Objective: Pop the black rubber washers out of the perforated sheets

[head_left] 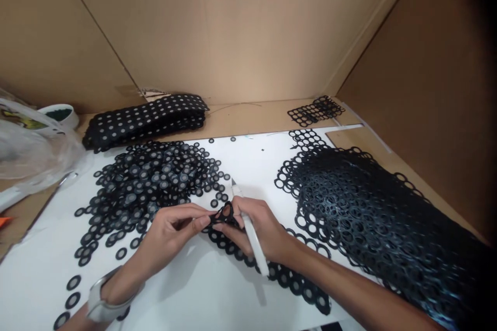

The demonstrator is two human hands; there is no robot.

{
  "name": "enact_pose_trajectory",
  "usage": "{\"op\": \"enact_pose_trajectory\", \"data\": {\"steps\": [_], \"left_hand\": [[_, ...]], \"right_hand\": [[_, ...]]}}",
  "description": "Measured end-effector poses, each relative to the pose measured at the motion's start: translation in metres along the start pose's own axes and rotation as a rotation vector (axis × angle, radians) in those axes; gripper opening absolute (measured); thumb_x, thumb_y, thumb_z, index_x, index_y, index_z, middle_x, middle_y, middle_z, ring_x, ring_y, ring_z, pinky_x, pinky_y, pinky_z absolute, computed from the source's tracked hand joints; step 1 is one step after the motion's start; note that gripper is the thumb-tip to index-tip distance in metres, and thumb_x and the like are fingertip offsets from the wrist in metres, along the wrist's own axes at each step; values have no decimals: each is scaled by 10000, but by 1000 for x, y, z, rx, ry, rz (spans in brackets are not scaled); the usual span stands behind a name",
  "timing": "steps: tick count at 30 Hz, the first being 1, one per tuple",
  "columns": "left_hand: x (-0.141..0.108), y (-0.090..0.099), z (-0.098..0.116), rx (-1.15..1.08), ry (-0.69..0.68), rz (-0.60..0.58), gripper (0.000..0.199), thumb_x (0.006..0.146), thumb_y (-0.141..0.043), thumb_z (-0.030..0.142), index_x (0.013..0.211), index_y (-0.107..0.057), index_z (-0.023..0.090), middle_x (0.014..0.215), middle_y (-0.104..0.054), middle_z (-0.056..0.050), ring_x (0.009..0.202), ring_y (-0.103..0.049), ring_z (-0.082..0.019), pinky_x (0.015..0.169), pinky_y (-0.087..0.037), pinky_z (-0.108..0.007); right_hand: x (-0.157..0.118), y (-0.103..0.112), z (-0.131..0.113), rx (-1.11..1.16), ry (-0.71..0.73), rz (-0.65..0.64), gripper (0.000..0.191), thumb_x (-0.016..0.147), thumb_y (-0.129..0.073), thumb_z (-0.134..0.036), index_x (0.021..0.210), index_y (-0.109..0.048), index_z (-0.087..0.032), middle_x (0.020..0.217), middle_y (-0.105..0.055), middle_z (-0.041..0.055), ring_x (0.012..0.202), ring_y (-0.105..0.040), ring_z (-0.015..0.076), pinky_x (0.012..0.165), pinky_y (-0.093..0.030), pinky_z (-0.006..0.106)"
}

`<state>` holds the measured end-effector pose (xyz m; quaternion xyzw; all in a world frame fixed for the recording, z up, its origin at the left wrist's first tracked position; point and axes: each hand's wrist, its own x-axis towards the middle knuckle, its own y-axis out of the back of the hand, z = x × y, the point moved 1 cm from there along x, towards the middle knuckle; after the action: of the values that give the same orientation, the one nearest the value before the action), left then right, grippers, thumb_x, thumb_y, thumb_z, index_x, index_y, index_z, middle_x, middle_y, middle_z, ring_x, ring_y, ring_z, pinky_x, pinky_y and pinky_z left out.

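Cardboard walls enclose a white sheet (pixel 240 165) where both my hands pinch one black perforated strip.

My left hand (pixel 171 235) pinches the near end of the strip (pixel 227 214) between thumb and fingertip; my right hand (pixel 260 227) grips the same piece from the other side, touching it, with a white craft knife (pixel 250 230) held along the palm, its blade tip pointing away from me. The strip's long axis trails right and toward me across the sheet. Loose flat rings (pixel 155 175) (matte, thin, rubbery-looking) are heaped just beyond my left hand; a glossy mound of punched webbing (pixel 368 206) lies right, and a folded dotted stack (pixel 147 118) sits against the back wall.
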<state>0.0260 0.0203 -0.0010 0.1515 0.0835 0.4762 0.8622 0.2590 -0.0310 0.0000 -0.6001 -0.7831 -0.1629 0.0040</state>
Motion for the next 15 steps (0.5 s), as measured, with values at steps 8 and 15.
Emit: {"op": "enact_pose_trajectory", "data": {"steps": [8,15], "left_hand": [[9,39,-7,257,17,474,299,990,-745,518,1021,-876,251,1003,-864,-28,902,-773,-208,809,-618,-278],[5,24,11,523,-299,484,230,1009,-760,273,1233,-812,267,1333,-778,-45,575,-441,-67,553,-417,-262]], "right_hand": [[0,9,5,122,-85,8,333,947,-708,-230,845,-391,-259,1079,-793,84,1063,-768,246,855,-563,326],[5,13,8,150,-209,-3,385,969,-763,-376,861,-417,-247,958,-710,24,1034,-722,219,847,-524,298]]}}
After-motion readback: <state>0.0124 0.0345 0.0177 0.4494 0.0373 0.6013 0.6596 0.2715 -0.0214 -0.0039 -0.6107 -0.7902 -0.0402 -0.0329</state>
